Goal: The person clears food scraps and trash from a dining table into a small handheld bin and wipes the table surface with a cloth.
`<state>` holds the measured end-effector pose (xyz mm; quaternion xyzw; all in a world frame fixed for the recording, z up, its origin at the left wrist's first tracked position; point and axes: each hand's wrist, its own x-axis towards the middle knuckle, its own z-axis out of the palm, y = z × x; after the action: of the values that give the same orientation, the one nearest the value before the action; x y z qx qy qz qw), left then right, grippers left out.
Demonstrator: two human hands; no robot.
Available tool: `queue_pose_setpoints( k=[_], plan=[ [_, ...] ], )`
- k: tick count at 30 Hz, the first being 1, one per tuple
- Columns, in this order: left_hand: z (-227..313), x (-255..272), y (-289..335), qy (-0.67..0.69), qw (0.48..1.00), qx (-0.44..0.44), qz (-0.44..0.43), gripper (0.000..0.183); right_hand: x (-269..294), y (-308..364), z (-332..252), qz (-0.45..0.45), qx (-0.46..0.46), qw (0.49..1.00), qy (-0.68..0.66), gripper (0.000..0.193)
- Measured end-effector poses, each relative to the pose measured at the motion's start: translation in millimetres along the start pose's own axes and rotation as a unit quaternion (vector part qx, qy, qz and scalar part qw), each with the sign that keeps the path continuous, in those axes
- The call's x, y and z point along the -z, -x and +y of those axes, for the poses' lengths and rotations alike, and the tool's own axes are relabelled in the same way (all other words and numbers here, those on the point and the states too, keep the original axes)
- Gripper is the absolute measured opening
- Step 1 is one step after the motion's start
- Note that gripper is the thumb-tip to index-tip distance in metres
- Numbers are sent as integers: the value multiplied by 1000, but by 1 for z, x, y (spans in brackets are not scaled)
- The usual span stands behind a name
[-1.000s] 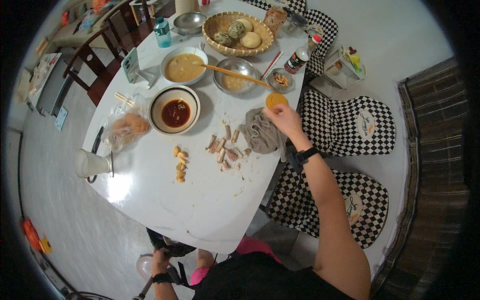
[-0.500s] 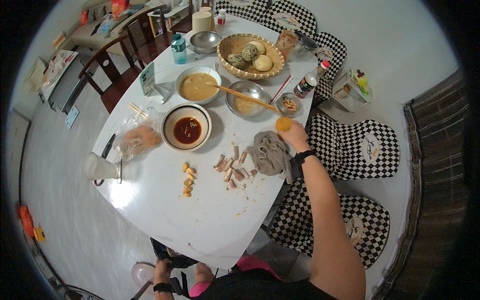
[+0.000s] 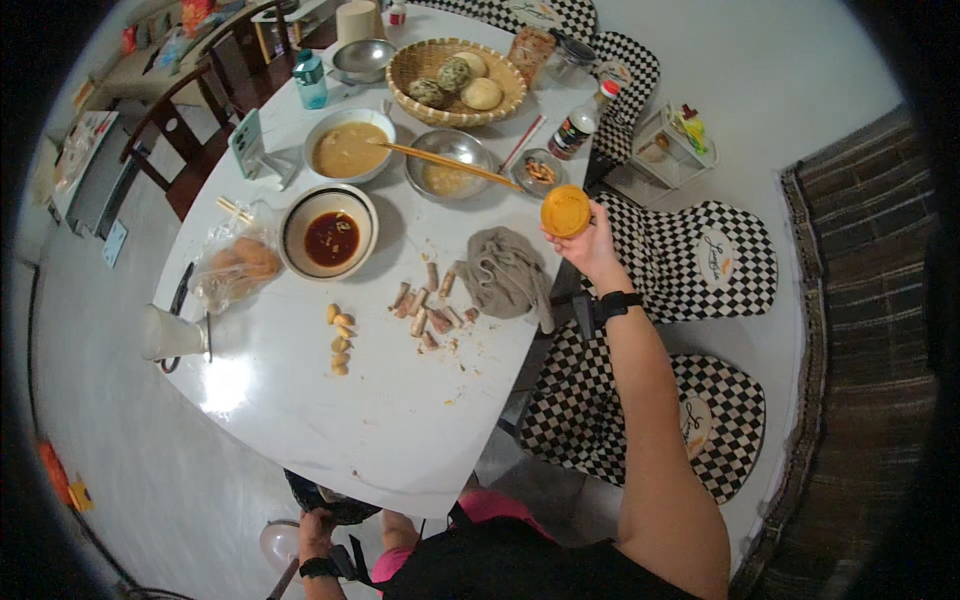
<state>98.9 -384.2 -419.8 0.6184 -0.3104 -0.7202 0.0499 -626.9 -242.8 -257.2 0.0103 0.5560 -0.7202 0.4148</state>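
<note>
Your right hand had its grip curled round the orange tub, by the right edge of the bench. It looked light and hard, best held by its sides. Below the near edge, your left hand gripped the black bag.

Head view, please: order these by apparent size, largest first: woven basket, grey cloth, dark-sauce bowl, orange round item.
1. Woven basket
2. Grey cloth and dark-sauce bowl: too alike to rank
3. Orange round item in the right hand, clearly smallest
</note>
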Motion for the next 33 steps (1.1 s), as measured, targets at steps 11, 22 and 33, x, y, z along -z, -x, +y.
queue_pose_setpoints(
  k=[11,22,33],
  plan=[
    [-14,-3,-11,7,996,-73,-49,34,-5,46,-6,-147,-23,978,-150,71],
    [10,-34,16,90,995,29,-4,35,-8,58,-6,-138,-20,979,-150,70],
    [-3,-21,12,-23,998,-50,-41,37,-19,53,-3,-154,-47,972,-168,64]
  ],
)
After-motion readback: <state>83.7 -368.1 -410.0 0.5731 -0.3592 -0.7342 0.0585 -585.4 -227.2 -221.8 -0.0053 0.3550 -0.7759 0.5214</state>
